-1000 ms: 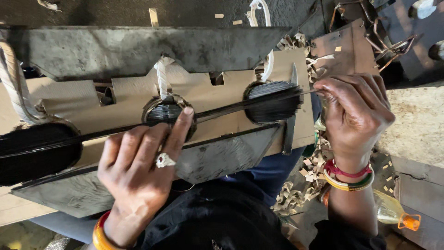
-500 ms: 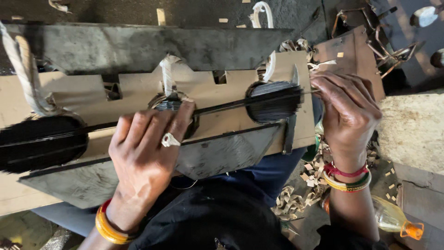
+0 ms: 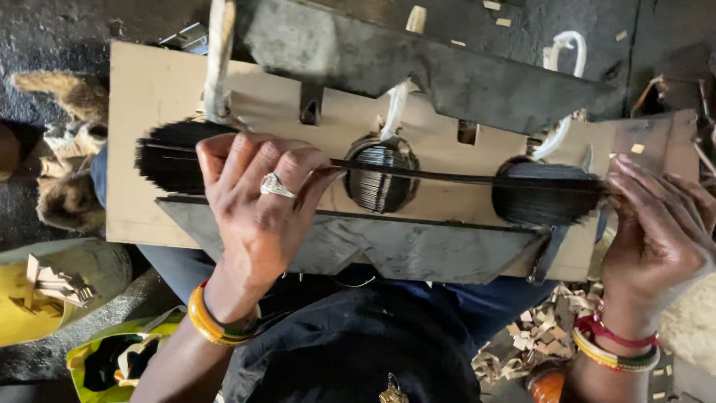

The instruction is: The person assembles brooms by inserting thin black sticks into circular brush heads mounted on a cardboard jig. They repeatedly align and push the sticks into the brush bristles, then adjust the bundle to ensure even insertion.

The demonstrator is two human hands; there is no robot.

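A pale wooden board (image 3: 156, 97) lies across my lap, with dark metal plates along its top (image 3: 447, 75) and bottom (image 3: 418, 250). Three bundles of black bristles sit in it: left (image 3: 168, 160), middle (image 3: 380, 183) and right (image 3: 541, 194). A thin black strand (image 3: 447, 177) runs straight across the bundles. My left hand (image 3: 257, 216), wearing a ring, covers the inner part of the left bundle and pinches the strand between thumb and fingers. My right hand (image 3: 656, 239) grips the strand's other end at the board's right edge, beside the right bundle.
White cords (image 3: 220, 60) loop up from the bundles over the top plate. A yellow container (image 3: 45, 298) with wood bits stands at lower left. Wood chips (image 3: 537, 336) litter the floor at lower right, next to an orange-capped bottle (image 3: 548, 384).
My left hand has slid left along the strand, from the middle bundle to the left one. My right hand stays at the right end. The view has shifted.
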